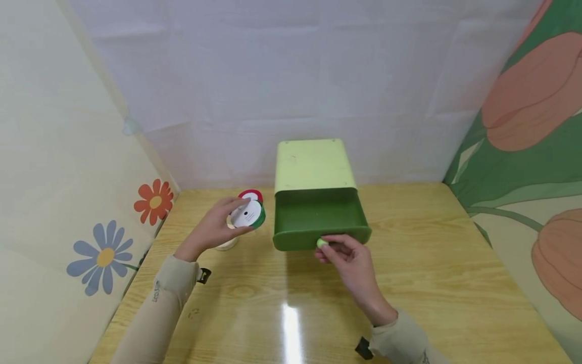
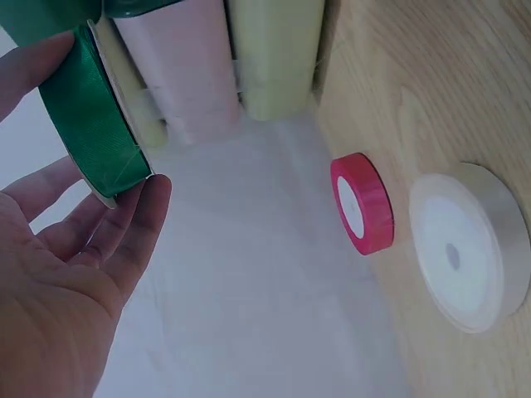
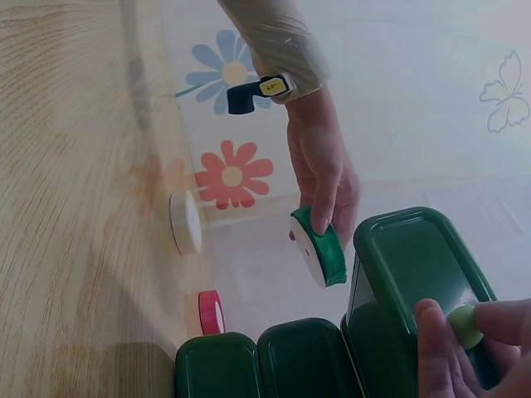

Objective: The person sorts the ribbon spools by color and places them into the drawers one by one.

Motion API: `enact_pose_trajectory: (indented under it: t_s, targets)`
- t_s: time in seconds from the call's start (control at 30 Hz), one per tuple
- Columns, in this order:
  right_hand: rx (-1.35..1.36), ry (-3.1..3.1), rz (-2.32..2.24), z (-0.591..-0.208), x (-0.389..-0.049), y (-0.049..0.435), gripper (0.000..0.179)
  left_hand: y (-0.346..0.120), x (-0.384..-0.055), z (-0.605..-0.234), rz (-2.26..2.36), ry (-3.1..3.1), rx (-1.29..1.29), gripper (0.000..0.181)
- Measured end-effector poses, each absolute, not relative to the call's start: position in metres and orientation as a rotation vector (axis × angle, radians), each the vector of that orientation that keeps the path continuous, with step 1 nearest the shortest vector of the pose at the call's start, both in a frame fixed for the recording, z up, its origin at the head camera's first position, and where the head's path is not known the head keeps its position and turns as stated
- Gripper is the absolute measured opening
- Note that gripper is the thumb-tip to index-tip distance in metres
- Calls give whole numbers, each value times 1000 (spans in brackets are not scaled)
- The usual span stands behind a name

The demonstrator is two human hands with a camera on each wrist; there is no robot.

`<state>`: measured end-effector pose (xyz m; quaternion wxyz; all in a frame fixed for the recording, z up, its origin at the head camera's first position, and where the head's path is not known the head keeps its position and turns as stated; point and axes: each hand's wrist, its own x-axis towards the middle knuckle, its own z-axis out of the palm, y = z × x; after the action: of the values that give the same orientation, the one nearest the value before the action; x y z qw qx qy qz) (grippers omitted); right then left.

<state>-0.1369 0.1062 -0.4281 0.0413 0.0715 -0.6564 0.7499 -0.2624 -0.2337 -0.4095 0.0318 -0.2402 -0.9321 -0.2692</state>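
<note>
My left hand (image 1: 213, 228) grips a spool of green ribbon (image 2: 95, 120) by its edges, thumb on one side and fingers on the other. The spool hangs in the air left of a drawer cabinet (image 1: 313, 164) with a pale green top. The cabinet's upper dark green drawer (image 1: 295, 240) is pulled out, showing its bare inside. At its front, my right hand (image 1: 354, 265) pinches the round light green knob (image 3: 465, 327) between thumb and fingers. On the table, left of the cabinet, a red ribbon spool (image 2: 362, 203) and a larger white ribbon spool (image 2: 469, 249) stand on edge.
Two more dark green drawer fronts, one left (image 3: 217, 365) and one right (image 3: 303, 356), appear closed in the right wrist view. The wooden table (image 1: 423, 263) meets a white cloth backdrop (image 1: 227, 91) behind and flower-painted panels at both sides.
</note>
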Motion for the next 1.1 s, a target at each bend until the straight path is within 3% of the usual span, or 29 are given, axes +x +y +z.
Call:
enact_pose_trajectory:
  t_s: [1.1]
  targets:
    - [204,-1986,2321,-428,-137,105,24,-189,-244,-362,-914,-2669,-987,77]
